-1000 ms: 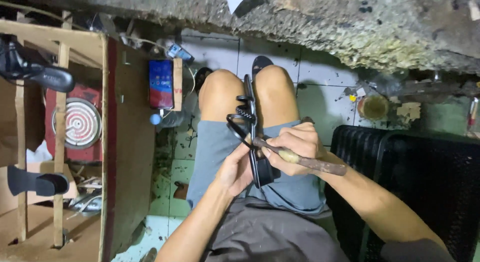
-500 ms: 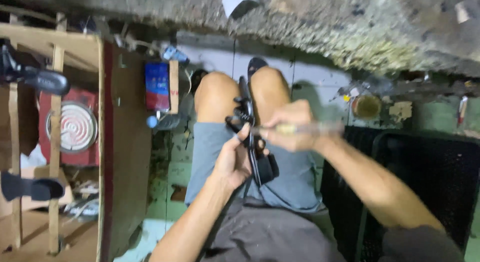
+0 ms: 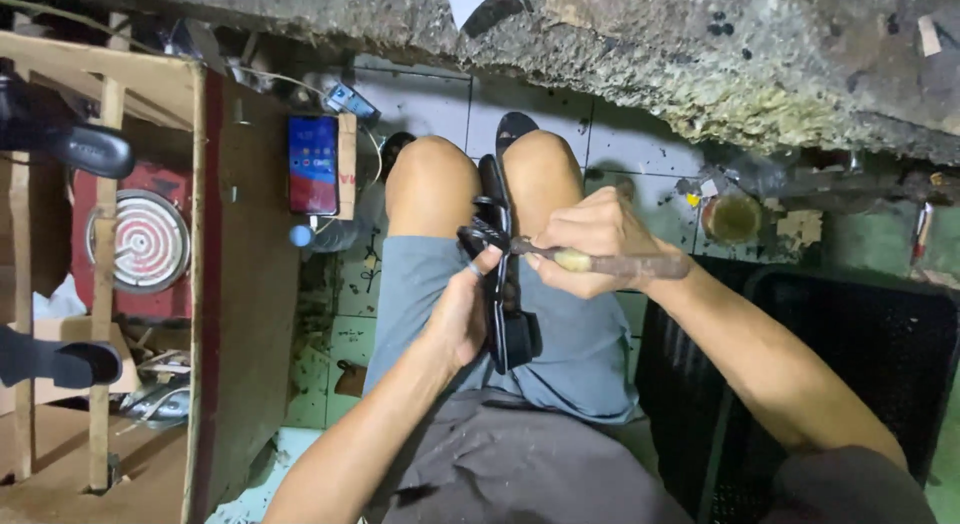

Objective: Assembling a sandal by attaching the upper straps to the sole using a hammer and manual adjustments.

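left hand (image 3: 462,314) steadies a black sandal (image 3: 503,284) (on the lap); right hand (image 3: 590,242) grips a brush (image 3: 610,265).

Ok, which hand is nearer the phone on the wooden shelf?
Left. The left hand grips the black sandal on the lap, on the phone's side. The right hand, holding a tool, sits beyond the sandal, farther off.

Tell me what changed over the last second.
Little changed. The right hand shifted its wooden-handled tool slightly against the black shoe on the lap. The left hand kept steadying the shoe. The phone stayed on the wooden rack.
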